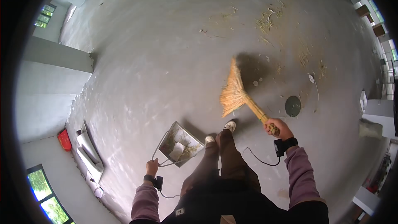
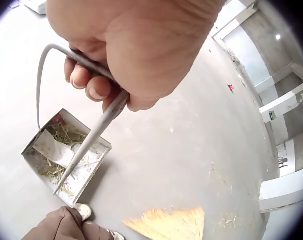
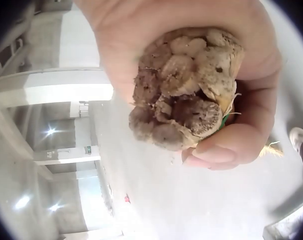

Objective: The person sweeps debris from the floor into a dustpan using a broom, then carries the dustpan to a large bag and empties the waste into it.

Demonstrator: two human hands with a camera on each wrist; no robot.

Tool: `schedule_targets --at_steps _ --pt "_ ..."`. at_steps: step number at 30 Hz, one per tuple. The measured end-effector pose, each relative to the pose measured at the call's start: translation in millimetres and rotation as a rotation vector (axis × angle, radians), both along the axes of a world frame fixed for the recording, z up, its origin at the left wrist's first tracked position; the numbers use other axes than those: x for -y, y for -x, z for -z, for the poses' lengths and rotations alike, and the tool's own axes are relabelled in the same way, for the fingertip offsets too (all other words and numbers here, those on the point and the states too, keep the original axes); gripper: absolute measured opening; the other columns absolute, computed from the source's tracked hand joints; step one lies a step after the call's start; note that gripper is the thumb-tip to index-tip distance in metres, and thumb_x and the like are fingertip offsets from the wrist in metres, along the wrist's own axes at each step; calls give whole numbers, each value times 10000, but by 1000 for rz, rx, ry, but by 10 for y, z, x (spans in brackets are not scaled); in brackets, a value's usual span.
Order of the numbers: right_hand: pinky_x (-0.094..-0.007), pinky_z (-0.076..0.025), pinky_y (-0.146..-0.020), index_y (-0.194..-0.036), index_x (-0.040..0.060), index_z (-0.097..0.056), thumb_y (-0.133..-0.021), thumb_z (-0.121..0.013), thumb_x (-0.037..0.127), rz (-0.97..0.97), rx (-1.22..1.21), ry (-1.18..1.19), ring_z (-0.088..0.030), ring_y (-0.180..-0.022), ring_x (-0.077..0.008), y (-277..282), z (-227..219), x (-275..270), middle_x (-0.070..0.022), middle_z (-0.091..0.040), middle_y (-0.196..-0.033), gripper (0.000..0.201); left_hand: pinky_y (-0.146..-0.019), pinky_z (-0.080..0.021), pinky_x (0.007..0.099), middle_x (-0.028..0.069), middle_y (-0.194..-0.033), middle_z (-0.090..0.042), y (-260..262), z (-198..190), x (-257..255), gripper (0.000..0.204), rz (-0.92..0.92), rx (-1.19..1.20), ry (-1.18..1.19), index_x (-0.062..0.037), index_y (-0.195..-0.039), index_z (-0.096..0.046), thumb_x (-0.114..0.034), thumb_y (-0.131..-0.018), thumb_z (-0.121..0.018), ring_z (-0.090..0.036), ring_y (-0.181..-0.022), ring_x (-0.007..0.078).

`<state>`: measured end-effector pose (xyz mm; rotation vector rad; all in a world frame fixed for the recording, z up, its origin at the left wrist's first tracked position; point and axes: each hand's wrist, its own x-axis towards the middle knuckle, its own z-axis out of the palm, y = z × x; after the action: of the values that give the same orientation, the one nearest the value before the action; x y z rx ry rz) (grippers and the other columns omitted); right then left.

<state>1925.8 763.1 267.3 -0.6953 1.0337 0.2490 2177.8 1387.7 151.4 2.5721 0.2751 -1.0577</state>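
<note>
My left hand (image 1: 152, 167) grips the bent grey handle (image 2: 94, 134) of a metal dustpan (image 1: 191, 134), its fingers curled round the bar in the left wrist view. Inside the pan lie a flat white piece (image 2: 54, 149) and bits of straw. On the other side, my right hand (image 1: 282, 128) holds a straw broom (image 1: 234, 92) near the end of its stick handle. The broom's bristles fan out ahead of my feet, pointing forward and left. The right wrist view shows the handle's butt end (image 3: 179, 95), a bundle of cut stalks, with fingers wrapped round it.
Scattered straw (image 1: 265, 25) and small litter lie on the grey floor ahead and to the right. A dark round cover (image 1: 292, 106) is set in the floor near the broom. Pale sheets (image 1: 89, 157) and a red object (image 1: 64, 140) lie along the left wall.
</note>
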Motion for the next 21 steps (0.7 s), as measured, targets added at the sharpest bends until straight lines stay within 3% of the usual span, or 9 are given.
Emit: schedule_targets --at_steps 2,4,6,10,15,19,20,21 --pt "-213 -419 -461 -914 -11 -520 -795 -526 157 26 -70 1 -501 -534 -89 -49 71 100 -52 -538 -725 207 -636 -453 368 150 -603 -606 94 5 -92 416 -13 -2 15 3 -672 -657 -361 -779 -488 -593 -631 275" --pt "-223 -415 -453 -913 0 -512 -791 -522 147 22 -47 88 -498 -525 -96 -7 107 -201 -50 -535 -719 192 -625 -453 361 143 -592 -601 284 191 -286 408 -49 -9 46 2 -659 -652 -355 -772 -490 -592 -618 262" --pt "-231 -412 -450 -917 10 -503 -788 -520 137 10 -17 94 -498 -526 -100 -131 52 -247 -48 -529 -713 182 -596 -444 349 119 -566 -587 350 47 -251 390 -75 -48 46 2 -636 -643 -341 -757 -504 -578 -583 229" --pt "-234 -409 -461 -944 21 -480 -796 -514 131 66 42 -30 -482 -534 -95 -172 -94 -587 -39 -509 -714 187 -562 -425 334 94 -548 -571 347 -86 -200 376 -136 -67 107 5 -625 -639 -326 -753 -517 -543 -549 199" --pt "-219 -420 -491 -980 7 -476 -816 -509 137 38 200 -128 -487 -587 -84 -342 -322 -1331 -34 -508 -759 211 -539 -407 312 74 -536 -553 374 86 -295 360 -135 -82 185 2 -611 -633 -311 -754 -528 -516 -533 167" --pt "-215 -416 -509 -981 -14 -484 -817 -514 150 -83 403 -49 -478 -585 -84 -632 65 -1742 -32 -504 -719 234 -523 -394 311 69 -539 -547 384 -19 -237 380 -98 -52 198 1 -605 -627 -327 -769 -530 -506 -526 156" --pt "-216 -402 -499 -945 -13 -495 -813 -517 150 -102 404 -60 -473 -578 -93 -687 332 -1784 -41 -506 -703 211 -519 -394 311 72 -539 -547 382 -52 -220 391 -80 -44 179 6 -611 -627 -336 -775 -531 -505 -521 159" --pt "-226 -402 -498 -910 -15 -500 -815 -525 153 -67 351 -98 -476 -567 -102 -735 327 -1750 -44 -509 -686 194 -518 -395 312 71 -539 -548 383 -7 -214 393 -91 -38 195 6 -612 -627 -337 -776 -531 -505 -520 159"
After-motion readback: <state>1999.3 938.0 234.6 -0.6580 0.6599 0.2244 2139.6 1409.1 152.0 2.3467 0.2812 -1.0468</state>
